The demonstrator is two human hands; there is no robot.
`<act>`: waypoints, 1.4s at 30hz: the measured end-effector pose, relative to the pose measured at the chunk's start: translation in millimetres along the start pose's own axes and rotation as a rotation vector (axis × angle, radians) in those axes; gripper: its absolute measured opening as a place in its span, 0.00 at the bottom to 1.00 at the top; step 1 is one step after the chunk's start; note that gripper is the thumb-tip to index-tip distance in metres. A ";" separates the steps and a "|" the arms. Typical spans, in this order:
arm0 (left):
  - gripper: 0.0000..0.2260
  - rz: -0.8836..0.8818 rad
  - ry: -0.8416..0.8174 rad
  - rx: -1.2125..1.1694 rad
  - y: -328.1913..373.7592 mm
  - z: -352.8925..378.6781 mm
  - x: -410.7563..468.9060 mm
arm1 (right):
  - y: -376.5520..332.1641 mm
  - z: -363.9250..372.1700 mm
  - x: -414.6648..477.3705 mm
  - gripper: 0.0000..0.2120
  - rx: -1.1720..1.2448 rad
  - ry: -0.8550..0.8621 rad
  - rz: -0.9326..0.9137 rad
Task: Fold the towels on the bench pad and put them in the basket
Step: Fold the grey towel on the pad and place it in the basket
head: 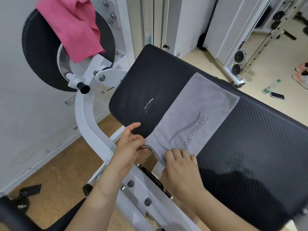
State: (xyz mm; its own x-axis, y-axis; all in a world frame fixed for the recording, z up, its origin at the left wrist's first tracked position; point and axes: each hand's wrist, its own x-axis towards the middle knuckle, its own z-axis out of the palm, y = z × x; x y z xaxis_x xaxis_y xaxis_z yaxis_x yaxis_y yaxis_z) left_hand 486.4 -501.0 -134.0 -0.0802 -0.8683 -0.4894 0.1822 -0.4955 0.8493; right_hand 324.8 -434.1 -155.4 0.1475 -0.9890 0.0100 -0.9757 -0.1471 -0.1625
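A grey towel (198, 112) with "YOGA FITNESS" stitched on it lies flat across the black bench pad (250, 139), its near end hanging over the pad's front edge. My left hand (129, 147) pinches the towel's near left corner at that edge. My right hand (181, 167) grips the near edge of the towel just to the right, fingers curled over the cloth. A pink towel (73, 29) is draped over the black round pad (38, 52) of the machine at upper left. No basket is in view.
The white machine frame (86, 117) curves down left of the bench. A phone (31, 190) lies on the floor at lower left. On the floor at right lie a water bottle (270, 87) and another phone (277, 95), near someone's shoes (301, 75).
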 end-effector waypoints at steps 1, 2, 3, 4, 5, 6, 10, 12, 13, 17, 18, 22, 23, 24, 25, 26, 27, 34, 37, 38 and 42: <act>0.24 0.082 -0.024 0.148 0.7 -4.0 -2.4 | 3.7 -3.2 1.6 0.07 0.039 -0.002 0.001; 0.26 0.208 -0.054 0.410 -0.7 -8.2 -4.8 | 7.2 -7.4 4.0 0.08 0.077 -0.005 0.003; 0.29 0.356 -0.085 0.746 -5.7 -11.2 -6.5 | 10.3 -12.2 6.7 0.08 0.107 -0.021 0.002; 0.32 0.514 -0.097 1.091 -13.2 -11.2 -7.8 | 13.0 -16.9 9.4 0.07 0.127 -0.058 -0.009; 0.33 0.655 -0.097 1.356 -21.4 -8.4 -6.6 | 14.9 -22.0 12.3 0.06 0.142 -0.107 -0.035; 0.32 0.745 -0.109 1.502 -27.1 -4.0 -4.0 | 16.3 -26.8 14.3 0.06 0.166 -0.153 -0.055; 0.11 0.930 -0.337 1.504 -24.1 9.7 6.4 | 22.6 -45.9 17.4 0.07 0.295 -0.263 -0.052; 0.11 0.927 -0.424 1.583 -22.4 7.1 8.9 | 31.7 -54.6 22.3 0.09 0.437 -0.311 -0.002; 0.12 0.912 -0.470 1.618 -22.8 4.7 7.1 | 37.5 -57.3 25.5 0.10 0.467 -0.236 0.015; 0.17 0.810 -0.612 1.716 -23.9 -4.4 -3.0 | 63.7 -56.3 38.3 0.18 0.136 0.067 -0.016; 0.17 0.754 -0.633 1.749 -19.4 -3.7 -5.7 | 66.5 -54.9 39.6 0.18 0.072 0.049 -0.027; 0.15 0.526 -0.610 1.769 21.6 15.2 -8.1 | 73.5 -46.9 36.1 0.20 0.133 0.022 -0.107; 0.13 0.550 -0.586 1.760 35.2 24.4 -4.4 | 74.9 -54.6 36.4 0.25 0.319 -0.001 -0.045; 0.11 0.607 -0.564 1.738 48.3 34.7 0.3 | 76.7 -63.7 36.8 0.29 0.559 -0.030 0.052; 0.10 0.666 -0.549 1.713 58.9 44.6 7.2 | 79.6 -71.9 38.1 0.32 0.804 -0.063 0.144; 0.09 0.715 -0.543 1.692 68.6 55.8 14.6 | 82.7 -78.0 39.6 0.35 0.988 -0.075 0.204; 0.09 0.749 -0.540 1.691 75.8 66.2 23.8 | 84.5 -84.4 40.5 0.37 1.036 -0.076 0.225; 0.05 0.751 -0.456 1.519 92.7 107.9 67.0 | 85.4 -96.1 52.3 0.20 0.528 0.131 0.357; 0.08 0.564 -0.373 1.199 93.4 102.9 77.1 | 88.4 -94.5 57.1 0.10 0.442 0.183 0.408; 0.08 0.501 -0.350 1.096 93.8 100.6 79.7 | 87.9 -94.2 57.9 0.09 0.428 0.186 0.408; 0.06 0.334 -0.243 0.786 91.3 95.1 85.9 | 90.1 -91.1 60.9 0.10 0.369 0.213 0.385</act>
State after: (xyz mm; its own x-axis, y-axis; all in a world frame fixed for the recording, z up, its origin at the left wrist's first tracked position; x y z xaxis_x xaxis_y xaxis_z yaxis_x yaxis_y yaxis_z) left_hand 403.0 -622.7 -79.6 -0.3656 -0.9062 -0.2126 -0.4855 -0.0092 0.8742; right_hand 231.1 -508.8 -79.5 -0.2804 -0.9570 0.0744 -0.8257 0.2010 -0.5270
